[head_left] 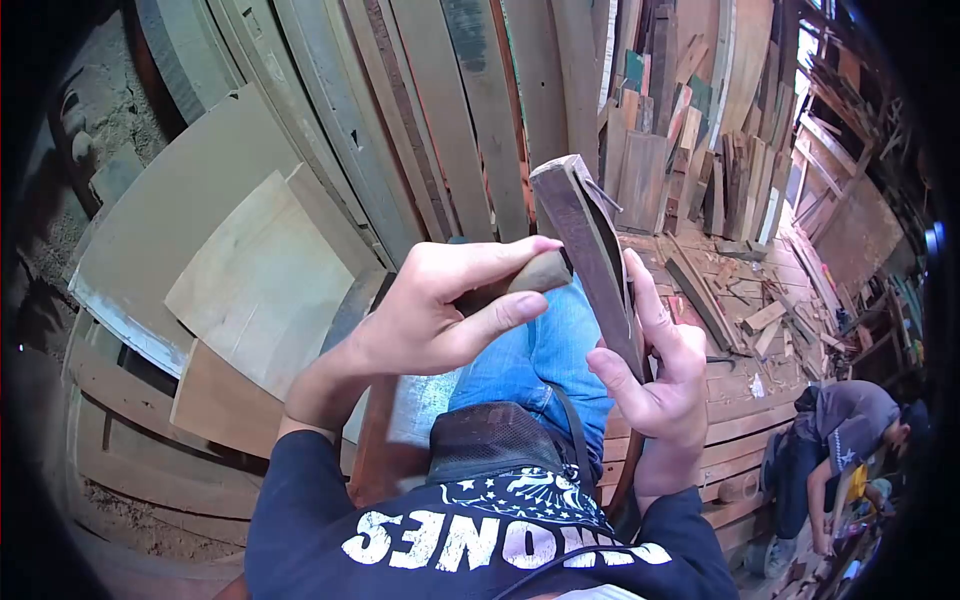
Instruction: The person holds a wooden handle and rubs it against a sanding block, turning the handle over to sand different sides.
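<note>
My left hand [450, 305] pinches a small tan-brown piece [545, 273] that looks like folded sandpaper, its far part hidden in my palm. The end of that piece is close beside a dark wooden piece [590, 245]; whether they touch I cannot tell. My right hand [660, 365] grips the dark wooden piece near its lower end, thumb on one side and fingers behind. It is tilted upright, with a long dark gap along its right side and a thin sliver sticking out near the top.
Long boards [405, 120] lean in a row ahead. Flat panels [260, 280] stand at the left. Upright offcuts [745, 180] stack at the right, with scraps [770, 320] scattered over the plank floor [735, 385]. Another person [850, 440] bends down at the lower right.
</note>
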Available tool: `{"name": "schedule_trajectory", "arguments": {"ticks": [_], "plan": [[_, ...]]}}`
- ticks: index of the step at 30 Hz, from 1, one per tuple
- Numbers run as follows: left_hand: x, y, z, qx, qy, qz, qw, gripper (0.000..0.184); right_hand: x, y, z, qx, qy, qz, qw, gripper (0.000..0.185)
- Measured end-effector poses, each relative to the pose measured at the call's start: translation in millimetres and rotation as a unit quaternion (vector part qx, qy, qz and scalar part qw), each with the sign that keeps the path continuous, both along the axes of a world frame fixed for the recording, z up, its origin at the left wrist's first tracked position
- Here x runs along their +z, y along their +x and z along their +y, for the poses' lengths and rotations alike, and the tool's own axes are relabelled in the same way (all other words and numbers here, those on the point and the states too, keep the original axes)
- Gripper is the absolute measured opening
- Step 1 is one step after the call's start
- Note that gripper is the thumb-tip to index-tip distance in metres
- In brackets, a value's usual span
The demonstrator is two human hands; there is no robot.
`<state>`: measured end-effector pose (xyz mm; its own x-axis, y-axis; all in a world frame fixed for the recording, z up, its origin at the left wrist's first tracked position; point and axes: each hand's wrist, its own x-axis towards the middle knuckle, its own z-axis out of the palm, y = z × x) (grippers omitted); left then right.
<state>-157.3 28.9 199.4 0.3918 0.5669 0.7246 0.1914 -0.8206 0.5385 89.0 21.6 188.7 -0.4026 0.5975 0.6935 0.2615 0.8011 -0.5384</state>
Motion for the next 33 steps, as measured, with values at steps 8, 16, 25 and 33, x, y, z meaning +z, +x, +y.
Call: {"name": "schedule_trajectory", "arguments": {"ticks": [8,16,25,33], "plan": [[-2.8,2.9,-9.5,0.039,-0.055,0.002,0.998,0.041,2.5,4.5,2.6,0.031,0.061,-0.017,0.998,0.071],[-20.9,5.9,-6.4,0.045,-0.065,-0.02,0.997,0.045,-12.1,10.7,11.7,0.064,0.064,0.029,0.995,0.074],[-31.1,-7.1,-8.4,0.013,-0.049,0.027,0.998,0.047,-7.2,16.6,-3.8,0.056,0.052,-0.001,0.997,0.07],[-34.5,-10.5,-5.4,0.023,-0.071,0.022,0.997,0.042,-11.3,15.6,1.1,0.061,0.105,0.016,0.992,0.075]]}}
